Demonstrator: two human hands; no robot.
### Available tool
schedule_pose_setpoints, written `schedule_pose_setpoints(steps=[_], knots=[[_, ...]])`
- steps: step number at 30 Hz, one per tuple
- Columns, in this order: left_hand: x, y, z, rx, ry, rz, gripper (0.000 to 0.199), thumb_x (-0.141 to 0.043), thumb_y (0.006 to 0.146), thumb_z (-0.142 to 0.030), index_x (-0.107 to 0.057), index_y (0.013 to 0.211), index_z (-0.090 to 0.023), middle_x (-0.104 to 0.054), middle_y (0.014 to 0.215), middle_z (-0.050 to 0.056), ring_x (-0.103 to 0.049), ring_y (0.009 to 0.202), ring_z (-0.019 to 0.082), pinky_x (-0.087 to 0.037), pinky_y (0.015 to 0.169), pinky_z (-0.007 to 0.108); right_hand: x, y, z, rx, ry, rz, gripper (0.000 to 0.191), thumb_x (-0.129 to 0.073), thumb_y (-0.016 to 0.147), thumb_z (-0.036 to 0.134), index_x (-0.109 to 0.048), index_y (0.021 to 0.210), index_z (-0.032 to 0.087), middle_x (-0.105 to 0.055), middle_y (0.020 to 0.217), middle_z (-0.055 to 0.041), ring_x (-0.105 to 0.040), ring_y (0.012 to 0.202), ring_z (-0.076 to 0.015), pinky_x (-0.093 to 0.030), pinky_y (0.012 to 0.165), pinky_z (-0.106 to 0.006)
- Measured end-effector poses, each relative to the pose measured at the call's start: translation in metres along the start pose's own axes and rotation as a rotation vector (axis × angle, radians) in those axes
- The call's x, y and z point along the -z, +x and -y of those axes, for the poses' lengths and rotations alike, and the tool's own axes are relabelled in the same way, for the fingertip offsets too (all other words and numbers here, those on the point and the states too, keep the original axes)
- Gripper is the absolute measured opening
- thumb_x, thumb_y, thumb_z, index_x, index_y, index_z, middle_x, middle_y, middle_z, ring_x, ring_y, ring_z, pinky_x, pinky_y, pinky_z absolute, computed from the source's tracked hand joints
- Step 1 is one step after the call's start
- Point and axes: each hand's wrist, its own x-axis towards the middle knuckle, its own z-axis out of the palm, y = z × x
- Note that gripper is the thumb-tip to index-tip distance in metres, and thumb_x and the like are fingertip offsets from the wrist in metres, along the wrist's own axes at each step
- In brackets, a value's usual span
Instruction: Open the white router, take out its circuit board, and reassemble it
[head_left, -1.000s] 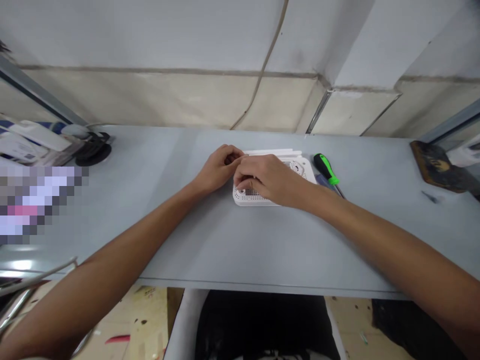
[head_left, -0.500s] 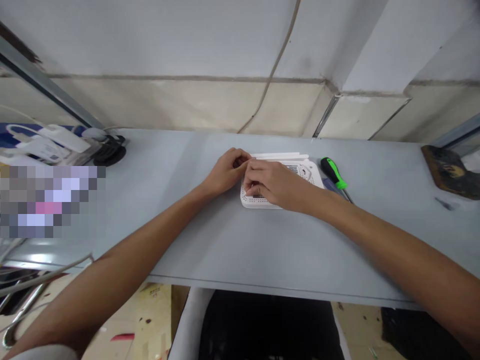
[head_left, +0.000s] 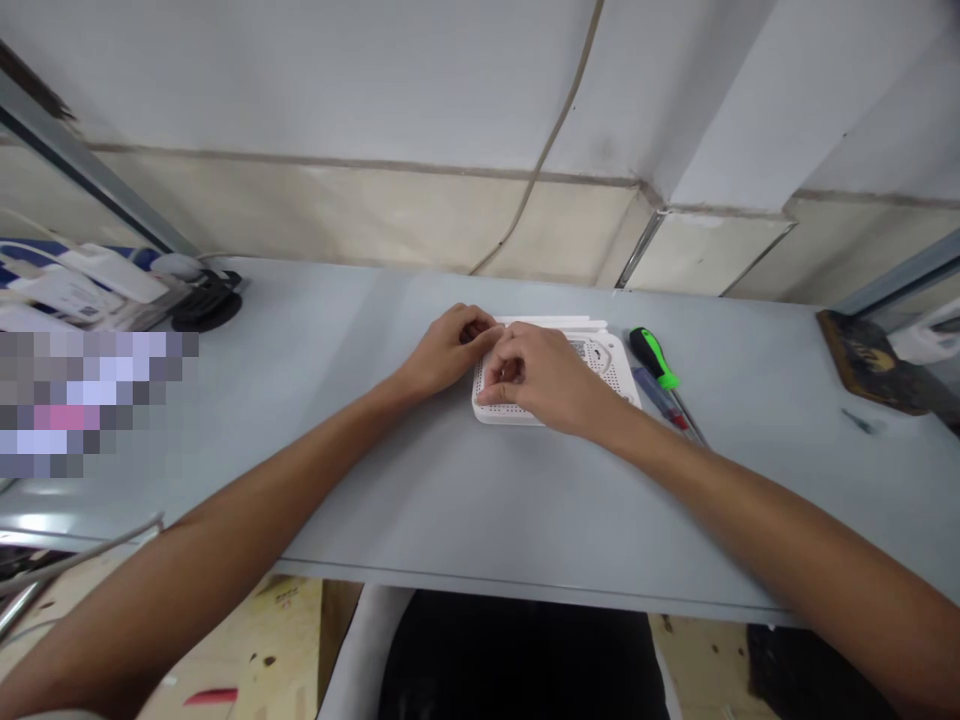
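A white Wi-Fi router (head_left: 616,374) lies flat on the grey-blue table, its vented face with a label turned up. White antennas (head_left: 577,323) are folded along its far edge. At the far left corner, my left hand (head_left: 456,348) holds the router with curled fingers, the thumb pointing toward my right hand. My right hand (head_left: 536,370) arches over the left half of the vented face. Its thumb and fingertips come together at the near left corner; whatever is between them is too small to make out.
Right of the router lie a green-and-black screwdriver (head_left: 654,357) and a second screwdriver with a translucent blue handle (head_left: 654,390). A dark board (head_left: 870,360) stands far right, with a small blurred item (head_left: 859,420) before it. White adapters and cables (head_left: 112,280) pile up at left.
My right hand's fingertips have shifted slightly toward the router's near left corner, with a wider gap between the fingers. The left hand stays at its corner. The view has tilted slightly.
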Motion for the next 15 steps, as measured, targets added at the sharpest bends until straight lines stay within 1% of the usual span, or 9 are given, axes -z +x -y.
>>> schedule_pose_setpoints(steps=[4, 8, 11, 15], knots=[[-0.0004, -0.0001, 0.0013, -0.008, -0.004, 0.002, 0.023, -0.06, 0.096, -0.041, -0.07, 0.096, -0.02, -0.066, 0.103, 0.005, -0.061, 0.087, 0.017, -0.051, 0.082, 0.033, -0.0019, -0.0019, 0.0, 0.0, -0.008, -0.025, 0.016, -0.085, 0.076, 0.02, -0.072, 0.067, 0.022, -0.065, 0.088, -0.0017, -0.059, 0.077, -0.0156, -0.046, 0.074, -0.033], [-0.0008, -0.0003, 0.0016, -0.013, 0.011, -0.002, 0.021, -0.06, 0.096, -0.039, -0.07, 0.095, -0.02, -0.067, 0.104, 0.005, -0.06, 0.087, 0.017, -0.051, 0.083, 0.033, -0.0024, -0.0027, 0.0019, -0.039, -0.009, -0.056, 0.017, -0.086, 0.073, 0.018, -0.071, 0.066, 0.022, -0.066, 0.087, -0.0016, -0.06, 0.079, -0.0164, -0.046, 0.076, -0.034], [-0.0011, -0.0006, 0.0013, -0.016, 0.014, 0.0, 0.02, -0.06, 0.096, -0.038, -0.07, 0.096, -0.02, -0.066, 0.103, 0.006, -0.06, 0.087, 0.017, -0.051, 0.083, 0.033, -0.0033, -0.0029, 0.0034, -0.066, -0.003, -0.045, 0.017, -0.086, 0.073, 0.017, -0.071, 0.066, 0.022, -0.067, 0.088, -0.0021, -0.06, 0.078, -0.016, -0.047, 0.076, -0.033], [-0.0001, -0.001, -0.0002, -0.008, 0.031, 0.005, 0.022, -0.06, 0.097, -0.039, -0.07, 0.096, -0.02, -0.066, 0.104, 0.005, -0.06, 0.088, 0.017, -0.052, 0.084, 0.033, -0.0057, -0.0017, 0.0019, -0.048, -0.032, -0.036, 0.016, -0.086, 0.074, 0.018, -0.072, 0.066, 0.022, -0.068, 0.086, -0.0016, -0.061, 0.077, -0.015, -0.047, 0.074, -0.032]])
